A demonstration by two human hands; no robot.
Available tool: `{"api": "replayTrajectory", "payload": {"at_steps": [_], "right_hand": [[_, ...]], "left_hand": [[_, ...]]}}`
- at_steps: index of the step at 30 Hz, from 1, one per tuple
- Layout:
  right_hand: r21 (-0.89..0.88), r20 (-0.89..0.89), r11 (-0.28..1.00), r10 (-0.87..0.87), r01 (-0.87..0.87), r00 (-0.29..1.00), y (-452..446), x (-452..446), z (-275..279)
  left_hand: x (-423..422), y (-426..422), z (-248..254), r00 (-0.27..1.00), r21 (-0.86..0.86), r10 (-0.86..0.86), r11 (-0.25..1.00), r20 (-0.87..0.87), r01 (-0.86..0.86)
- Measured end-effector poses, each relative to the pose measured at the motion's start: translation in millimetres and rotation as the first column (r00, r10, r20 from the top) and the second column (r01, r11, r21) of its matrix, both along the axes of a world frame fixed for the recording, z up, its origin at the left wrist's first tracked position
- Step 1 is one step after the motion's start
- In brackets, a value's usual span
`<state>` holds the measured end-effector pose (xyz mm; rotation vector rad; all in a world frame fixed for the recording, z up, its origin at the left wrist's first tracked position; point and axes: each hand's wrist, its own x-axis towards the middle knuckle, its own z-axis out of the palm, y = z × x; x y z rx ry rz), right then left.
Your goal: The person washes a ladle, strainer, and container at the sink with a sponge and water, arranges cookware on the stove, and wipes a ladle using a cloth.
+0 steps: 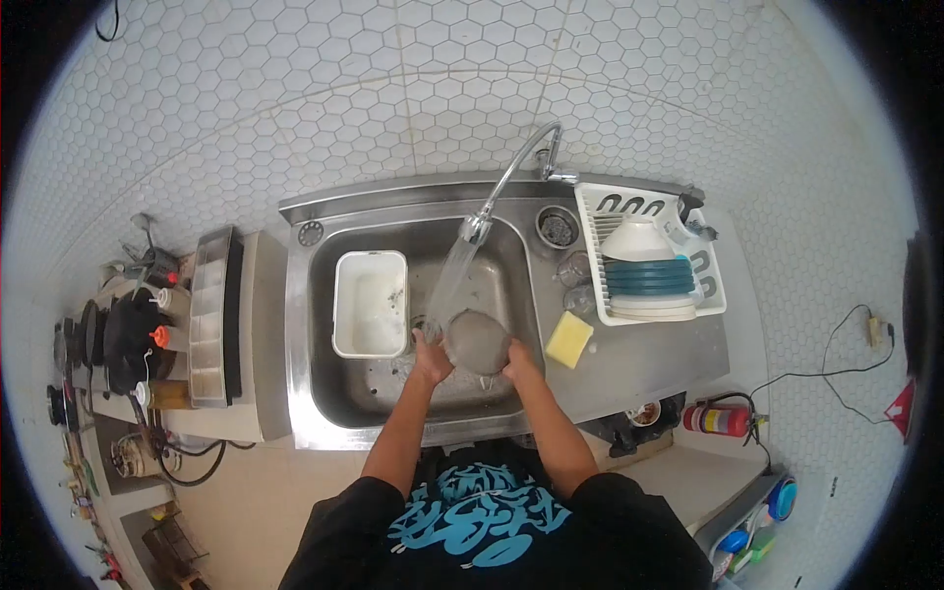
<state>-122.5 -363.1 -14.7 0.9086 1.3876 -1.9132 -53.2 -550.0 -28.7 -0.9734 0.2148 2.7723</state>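
Over the steel sink (393, 404), a round grey-brown dish (477, 340), a bowl or a plate, is held between both hands. My left hand (431, 358) grips its left edge and my right hand (518, 362) its right edge, fingers partly hidden behind it. From the curved faucet (476, 228) a stream of water (450, 285) falls near the dish's left side, by my left hand. A white rectangular tub (371, 351) stands in the sink to the left, with dark specks inside.
Right of the sink lie a yellow sponge (569, 339), clear glasses (577, 283) and a metal cup (558, 227). A white dish rack (716, 292) holds bowls and teal plates (649, 276). Bottles (169, 395) and a divided tray (207, 329) stand left; a fire extinguisher (718, 420) is lower right.
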Motion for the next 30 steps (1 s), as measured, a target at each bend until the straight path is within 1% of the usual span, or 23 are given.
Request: {"api": "replayTrajectory", "payload": {"at_steps": [1, 2, 3, 4, 5, 6, 7, 8, 9, 10, 11, 13, 14, 16, 17, 19, 20, 21, 22, 23, 26, 29, 30], "right_hand": [[-0.308, 0.109, 0.936, -0.141, 0.168, 0.984, 8.4, 1.7, -10.5], [-0.305, 0.110, 0.938, -0.137, 0.164, 0.984, 32.8, 2.4, -56.7], [0.341, -0.216, 0.885, 0.403, -0.318, 0.890, 44.2, 7.7, -103.2], [0.885, -0.091, 0.291, 0.874, -0.364, 0.478, 29.1, 12.0, -147.3], [0.884, -0.090, 0.292, 0.873, -0.366, 0.480, 37.7, 17.5, -107.4], [0.628, -0.190, 0.719, 0.512, -0.298, 0.838, 30.7, 19.5, -66.4], [0.298, -0.083, 0.955, 0.030, -0.004, 0.996, 5.9, 22.7, -12.4], [0.303, -0.076, 0.953, 0.021, 0.003, 0.997, 8.6, 24.3, -4.0], [0.179, -0.091, 0.983, -0.024, 0.040, 0.996, 14.9, 24.8, 3.3], [0.051, -0.105, 0.996, -0.073, 0.079, 0.992, 22.1, 26.9, 11.6], [0.057, -0.109, 0.994, -0.091, 0.098, 0.990, 29.0, 33.0, 20.3], [-0.113, -0.071, 0.988, -0.117, 0.108, 0.991, 32.8, 47.3, 37.6], [-0.117, -0.078, 0.986, -0.132, 0.122, 0.988, 30.5, 50.3, 36.8], [0.024, -0.361, 0.997, -0.064, 0.078, 0.930, 24.6, 50.8, 31.9], [0.021, -0.371, 0.996, -0.074, 0.088, 0.926, 18.9, 44.9, 29.7], [0.324, -0.329, 0.946, 0.142, -0.030, 0.934, -3.8, 21.8, 35.7], [0.308, -0.395, 0.950, 0.177, -0.052, 0.901, -16.6, 9.6, 30.0], [0.294, -0.461, 0.953, 0.212, -0.077, 0.862, -28.9, -5.5, 13.2], [0.340, -0.435, 0.935, 0.249, -0.099, 0.865, -46.9, -15.7, 25.3], [0.383, -0.404, 0.915, 0.289, -0.126, 0.868, -63.0, -23.2, 37.5], [0.366, -0.447, 0.905, 0.374, -0.215, 0.812, -101.0, -40.1, 66.3], [0.352, -0.524, 0.888, 0.448, -0.294, 0.725, -134.0, -59.1, 54.0], [0.349, -0.528, 0.887, 0.453, -0.303, 0.719, -139.3, -58.9, 65.0]], "left_hand": [[7.1, 1.7, 8.3, 1.000, 0.004, 0.007, 1.000, 0.007, -0.007], [10.7, 3.4, 26.8, 0.993, -0.127, -0.022, 0.991, 0.115, 0.037], [14.2, 5.5, 38.6, 0.973, -0.249, -0.040, 0.964, 0.226, 0.098], [17.8, 7.4, 39.9, 0.973, -0.247, -0.041, 0.964, 0.228, 0.098], [23.3, 7.8, 36.6, 0.993, -0.138, -0.097, 0.985, 0.072, 0.106], [29.2, 7.9, 32.5, 0.987, -0.028, -0.133, 0.991, -0.089, 0.131], [32.9, 5.7, 25.8, 0.987, -0.026, -0.137, 0.991, -0.085, 0.135], [39.3, 2.9, 16.8, 0.988, -0.120, -0.114, 0.985, 0.104, 0.126], [43.4, 2.4, 13.8, 0.956, -0.212, -0.077, 0.967, 0.282, 0.140], [46.6, 2.2, 11.5, 0.955, -0.205, -0.096, 0.966, 0.280, 0.157], [48.8, 1.1, 9.8, 0.950, -0.203, -0.101, 0.965, 0.295, 0.166], [42.6, 3.8, 9.2, 0.943, -0.234, -0.116, 0.953, 0.311, 0.194], [36.0, 3.2, 9.4, 0.944, -0.238, -0.129, 0.949, 0.304, 0.207], [19.8, 2.6, 3.4, 0.971, -0.275, -0.143, 0.942, 0.190, 0.192], [11.0, -2.6, 1.5, 0.972, -0.279, -0.152, 0.940, 0.180, 0.199], [-6.1, -22.4, 1.8, 0.958, -0.499, -0.285, 0.825, 0.039, 0.266], [-12.7, -30.9, 4.3, 0.957, -0.503, -0.290, 0.822, 0.034, 0.266], [-19.3, -40.2, 14.1, 0.973, -0.602, -0.213, 0.768, 0.082, 0.219], [-23.1, -47.7, 30.3, 0.985, -0.694, -0.125, 0.699, 0.121, 0.174], [-20.3, -53.6, 45.5, 0.996, -0.774, -0.068, 0.626, 0.066, 0.094], [-14.7, -67.8, 90.0, 0.998, -0.798, 0.046, 0.603, 0.050, 0.012], [-13.0, -88.9, 62.0, 0.985, -0.834, 0.143, 0.527, -0.098, -0.160], [-14.7, -94.0, 59.0, 0.983, -0.837, 0.153, 0.522, -0.101, -0.167]]}}
